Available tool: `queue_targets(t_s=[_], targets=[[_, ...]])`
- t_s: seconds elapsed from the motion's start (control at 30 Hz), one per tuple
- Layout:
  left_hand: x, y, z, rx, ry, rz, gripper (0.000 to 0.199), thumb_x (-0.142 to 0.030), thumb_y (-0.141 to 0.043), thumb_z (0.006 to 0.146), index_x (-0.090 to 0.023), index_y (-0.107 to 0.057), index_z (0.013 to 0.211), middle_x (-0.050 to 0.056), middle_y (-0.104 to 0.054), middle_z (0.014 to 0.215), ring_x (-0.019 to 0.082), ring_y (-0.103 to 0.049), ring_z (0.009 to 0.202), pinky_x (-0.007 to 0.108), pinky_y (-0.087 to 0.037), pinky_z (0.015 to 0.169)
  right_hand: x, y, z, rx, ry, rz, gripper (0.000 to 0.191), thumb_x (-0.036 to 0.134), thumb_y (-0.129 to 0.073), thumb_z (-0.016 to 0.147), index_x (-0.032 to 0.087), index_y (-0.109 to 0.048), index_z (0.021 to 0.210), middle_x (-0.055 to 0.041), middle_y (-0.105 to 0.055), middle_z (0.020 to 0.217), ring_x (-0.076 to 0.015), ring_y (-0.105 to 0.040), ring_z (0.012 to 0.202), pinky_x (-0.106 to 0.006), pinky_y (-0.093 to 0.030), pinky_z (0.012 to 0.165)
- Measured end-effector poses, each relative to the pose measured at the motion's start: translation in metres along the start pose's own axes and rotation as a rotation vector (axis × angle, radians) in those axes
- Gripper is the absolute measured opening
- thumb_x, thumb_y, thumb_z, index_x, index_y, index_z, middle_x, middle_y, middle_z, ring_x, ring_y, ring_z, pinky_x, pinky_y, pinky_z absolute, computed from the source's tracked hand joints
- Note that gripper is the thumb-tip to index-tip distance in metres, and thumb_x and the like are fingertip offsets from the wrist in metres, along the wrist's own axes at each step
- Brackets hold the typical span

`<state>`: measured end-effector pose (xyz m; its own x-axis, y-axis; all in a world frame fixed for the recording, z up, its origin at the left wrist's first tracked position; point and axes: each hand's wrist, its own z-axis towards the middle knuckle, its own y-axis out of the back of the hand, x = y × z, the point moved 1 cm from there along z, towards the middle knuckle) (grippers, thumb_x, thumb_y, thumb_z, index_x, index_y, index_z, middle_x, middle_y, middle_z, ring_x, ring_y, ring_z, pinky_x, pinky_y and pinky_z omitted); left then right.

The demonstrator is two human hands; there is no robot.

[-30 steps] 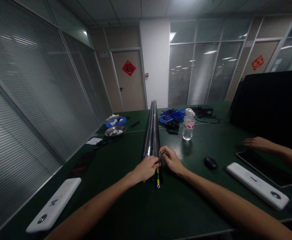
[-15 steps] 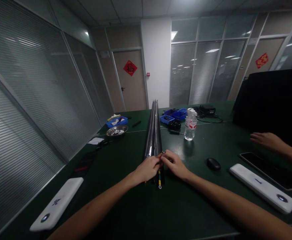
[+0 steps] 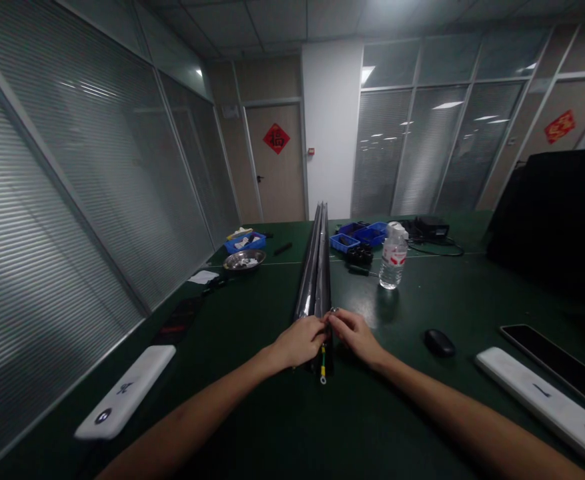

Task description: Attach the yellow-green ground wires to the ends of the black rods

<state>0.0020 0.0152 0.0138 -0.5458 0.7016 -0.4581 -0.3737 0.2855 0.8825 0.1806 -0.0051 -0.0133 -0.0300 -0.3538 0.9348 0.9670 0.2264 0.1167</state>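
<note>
A long dark, shiny profile (image 3: 314,283) lies lengthwise on the green table (image 3: 252,413), its near end under my hands. My left hand (image 3: 301,340) rests over that end, fingers pressed together around something I cannot make out. Its fingertips meet those of my right hand (image 3: 355,335), which pinches a small metallic piece (image 3: 334,311) at the right side of the profile. Below the fingers a short yellow-green wire (image 3: 323,367) with a ring terminal hangs out toward me.
At the back left are a blue tray (image 3: 245,243) and a metal bowl (image 3: 244,260). Blue bins (image 3: 345,242) and a water bottle (image 3: 393,259) stand right of the profile. Further right are a mouse (image 3: 439,342), a phone (image 3: 557,360) and a white device (image 3: 537,400); another white device (image 3: 127,392) lies left.
The view has turned slightly left, so things appear further right. Another person's hand at the right edge is out of view now. My hands keep nearly the same hold at the profile's end.
</note>
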Motion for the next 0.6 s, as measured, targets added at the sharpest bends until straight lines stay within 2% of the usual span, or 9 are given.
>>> queue_targets(t_s=[0.13,0.23,0.4,0.6], targets=[[-0.003,0.002,0.0,0.005,-0.016,-0.016,0.022,-0.023,-0.043,0.098,-0.018,-0.065,0.1,0.007,-0.066,0.107,0.02,-0.062,0.098,0.031,-0.046,0.093,-0.007,0.003,0.001,0.031,-0.015,0.073,0.038,0.05,-0.058,0.093,0.014,-0.069,0.097,0.003,-0.05,0.064,-0.0088,-0.042,0.052,-0.02,-0.034,0.046],[-0.004,0.003,0.0,0.001,-0.048,-0.035,0.022,-0.023,-0.044,0.099,-0.019,-0.063,0.109,0.007,-0.065,0.116,0.02,-0.061,0.105,0.032,-0.044,0.098,-0.013,0.005,0.002,0.074,-0.058,0.227,0.033,0.045,-0.062,0.09,0.013,-0.069,0.095,0.004,-0.047,0.06,-0.0084,-0.041,0.049,-0.019,-0.033,0.044],[-0.006,0.004,-0.001,0.016,-0.005,-0.028,0.022,-0.025,-0.045,0.099,-0.019,-0.063,0.109,0.007,-0.066,0.109,0.021,-0.062,0.102,0.033,-0.046,0.094,-0.015,0.01,0.007,0.207,-0.231,0.587,0.026,0.033,-0.068,0.084,0.012,-0.07,0.099,0.0048,-0.047,0.058,-0.0065,-0.037,0.044,-0.019,-0.034,0.041],[-0.008,0.007,-0.001,0.013,-0.024,-0.056,0.022,-0.024,-0.045,0.099,-0.019,-0.065,0.107,0.005,-0.067,0.108,0.02,-0.062,0.101,0.033,-0.046,0.094,-0.017,0.023,0.016,0.373,-0.33,0.696,0.026,0.027,-0.07,0.083,0.01,-0.071,0.103,0.0039,-0.051,0.059,-0.0065,-0.043,0.044,-0.019,-0.044,0.044]])
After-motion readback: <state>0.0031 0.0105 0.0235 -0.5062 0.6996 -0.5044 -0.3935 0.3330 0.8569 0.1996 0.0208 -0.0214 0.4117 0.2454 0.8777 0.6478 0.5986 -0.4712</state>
